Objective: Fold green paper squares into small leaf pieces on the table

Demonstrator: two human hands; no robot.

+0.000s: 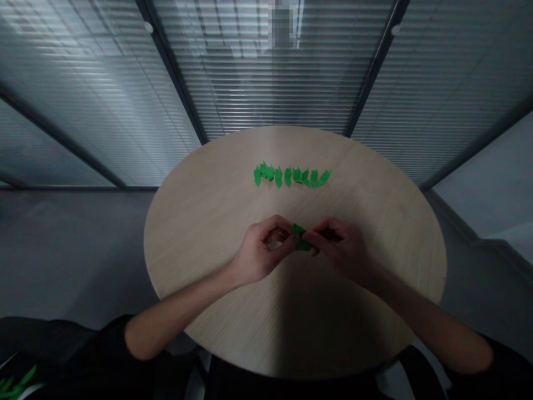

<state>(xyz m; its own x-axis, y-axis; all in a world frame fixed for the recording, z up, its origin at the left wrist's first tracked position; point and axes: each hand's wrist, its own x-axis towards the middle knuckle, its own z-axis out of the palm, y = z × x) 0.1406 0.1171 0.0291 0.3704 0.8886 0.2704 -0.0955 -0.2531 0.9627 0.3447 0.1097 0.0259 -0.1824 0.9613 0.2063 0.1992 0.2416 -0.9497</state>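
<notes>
Okay, status: both hands are up off the worktop, close together at mid-table, pinching a bit of green paper between them. Can't tell if it's one folded piece or two pieces: the right hand's index finger crosses its middle, so only an upper and a lower patch show.

Left hand: fingers curled, tips closed on the paper's left side, small gap inside the curl. Right hand: same kind of pinch from the other side, fingers curled, thumb hidden from this angle. Neither hand is spread. Fingertips of the two hands are almost touching, paper right between them.

Ahead of both hands, well apart from them, a row of small green paper leaf shapes lies flat on the worktop, side by side in a rough line, some overlapping, tips pointing various ways. Exact count unclear at this resolution.

Worktop is round, pale wood grain. Forearms come in from the lower corners, black sleeves at the elbows. Beyond the worktop: glass partition with slatted blinds. Behind the left hand, at the frame corner, a small green leafy bit, too cut off to identify.
</notes>
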